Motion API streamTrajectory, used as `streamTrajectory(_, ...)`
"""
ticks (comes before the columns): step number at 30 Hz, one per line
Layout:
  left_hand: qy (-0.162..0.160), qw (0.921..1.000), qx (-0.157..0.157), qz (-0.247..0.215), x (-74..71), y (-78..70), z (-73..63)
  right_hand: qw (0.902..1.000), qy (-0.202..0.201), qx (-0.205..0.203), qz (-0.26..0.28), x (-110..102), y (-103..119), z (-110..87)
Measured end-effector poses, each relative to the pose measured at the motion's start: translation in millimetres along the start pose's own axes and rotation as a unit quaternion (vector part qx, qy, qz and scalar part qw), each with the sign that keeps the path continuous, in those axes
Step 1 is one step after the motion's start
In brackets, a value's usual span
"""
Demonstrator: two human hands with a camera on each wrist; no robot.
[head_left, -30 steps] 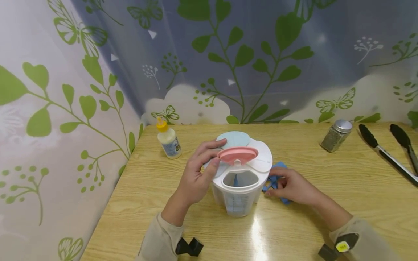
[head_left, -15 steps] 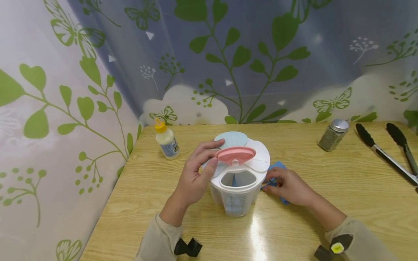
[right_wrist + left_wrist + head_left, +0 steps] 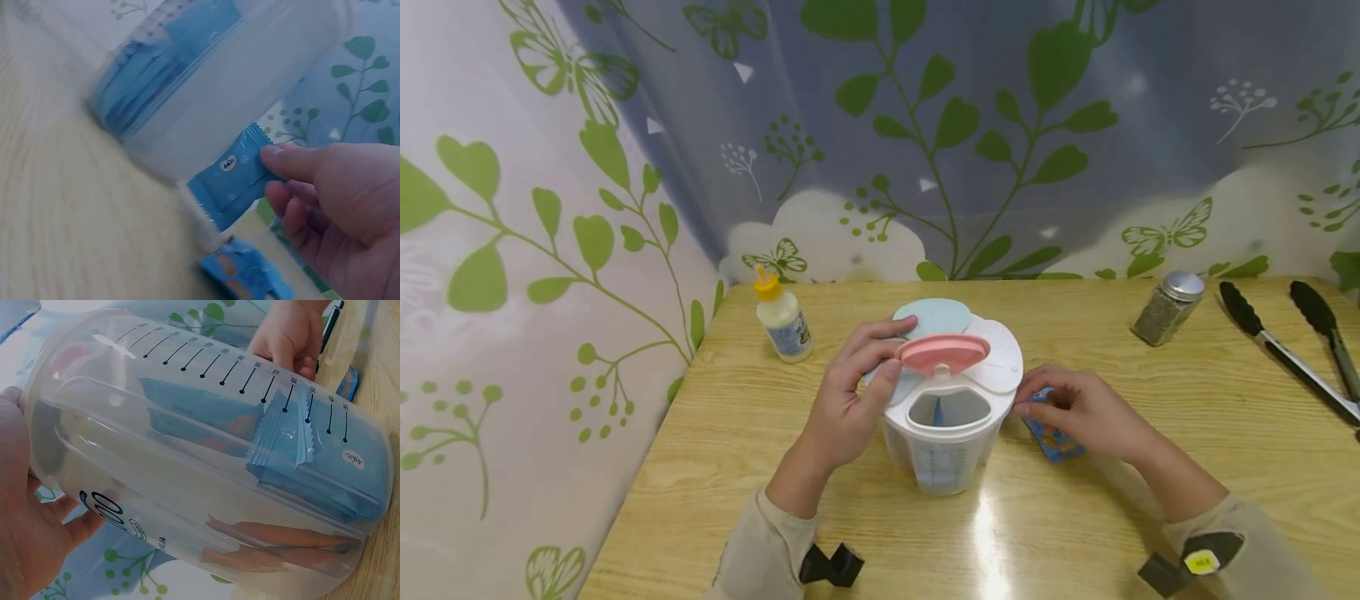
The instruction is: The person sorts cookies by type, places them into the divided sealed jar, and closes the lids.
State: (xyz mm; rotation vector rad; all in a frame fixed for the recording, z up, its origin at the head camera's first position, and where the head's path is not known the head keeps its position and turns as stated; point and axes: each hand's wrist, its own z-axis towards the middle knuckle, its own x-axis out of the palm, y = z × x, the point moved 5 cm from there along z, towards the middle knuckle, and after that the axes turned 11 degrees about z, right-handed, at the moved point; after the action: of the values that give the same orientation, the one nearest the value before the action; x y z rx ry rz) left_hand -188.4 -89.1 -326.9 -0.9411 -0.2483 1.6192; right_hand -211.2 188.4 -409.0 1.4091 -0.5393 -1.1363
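Observation:
A clear storage container [image 3: 946, 462] with a white lid stands upright on the table. Its pink flap [image 3: 943, 353] is raised, leaving one compartment uncovered. Blue snack packets [image 3: 312, 462] and brown pieces [image 3: 275, 537] show through separate compartments. My left hand [image 3: 850, 404] holds the lid's left side, thumb toward the front. Beside the container's right wall, my right hand [image 3: 1093, 412] pinches a blue snack packet [image 3: 231, 178] by its crimped end between thumb and fingers. Below that hand another blue packet [image 3: 1054, 446] lies on the table.
A white bottle [image 3: 786, 327] with a yellow cap stands back left. At the back right are a spice jar [image 3: 1168, 310] with a silver lid and black-tipped tongs [image 3: 1300, 362]. A patterned curtain [image 3: 880, 167] hangs behind the table.
My right hand has lifted slightly off the blue packets, with one pinched in its fingers; the other packet is now more exposed. My left hand keeps its hold on the lid.

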Motion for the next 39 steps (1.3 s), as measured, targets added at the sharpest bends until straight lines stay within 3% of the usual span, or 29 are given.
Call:
streamTrajectory(5,0.001,1.0,-0.002,0.003,0.0,-0.3,0.7,0.9992,-0.006,0.04,0.002,-9.5,8.9,-3.9)
streamTrajectory(8,0.001,1.0,-0.002,0.004,-0.3,-1.2,0.5,0.9991,-0.01,0.041,-0.002,-14.3,15.4,-5.3)
streamTrajectory(17,-0.001,1.0,0.001,0.004,0.9,-1.7,0.9,0.9994,-0.022,0.006,0.025,-20.8,38.9,-11.0)
streamTrajectory(22,-0.002,1.0,-0.002,0.004,0.4,-1.7,0.7,0.997,-0.016,-0.032,0.068,-20.5,57.6,-12.7)
streamTrajectory(26,-0.003,1.0,-0.004,0.004,0.0,-1.0,0.5,0.9872,0.004,-0.091,0.131,-22.3,77.8,-13.3)
streamTrajectory(32,-0.002,1.0,-0.005,0.004,0.3,-0.3,0.1,0.9523,0.047,-0.205,0.221,-18.6,102.6,-11.8)
streamTrajectory(37,-0.002,1.0,-0.005,0.003,0.5,0.2,-0.1,0.9468,0.027,-0.222,0.231,-12.6,125.0,-5.8)
streamTrajectory(39,-0.001,1.0,-0.004,0.002,0.6,0.3,0.0,0.95,0.009,-0.214,0.227,-10.5,132.9,-2.8)
